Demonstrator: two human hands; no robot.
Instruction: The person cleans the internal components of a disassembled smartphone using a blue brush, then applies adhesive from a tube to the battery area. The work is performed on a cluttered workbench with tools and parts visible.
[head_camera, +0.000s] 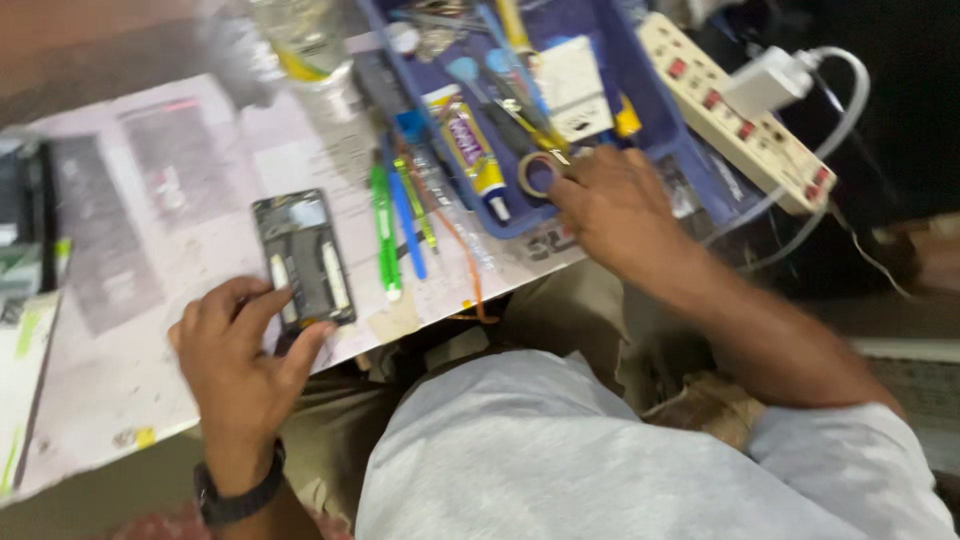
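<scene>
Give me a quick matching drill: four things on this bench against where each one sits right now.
1. opened phone
2. tape roll
3. glue tube
4. power strip

A. beyond the tray's far side, charger plugged in
B. at the right hand fingertips
C. lying in the blue tray
D. under the left hand fingers

Pairs: 1-D, 2-B, 3-C, 4-A
</scene>
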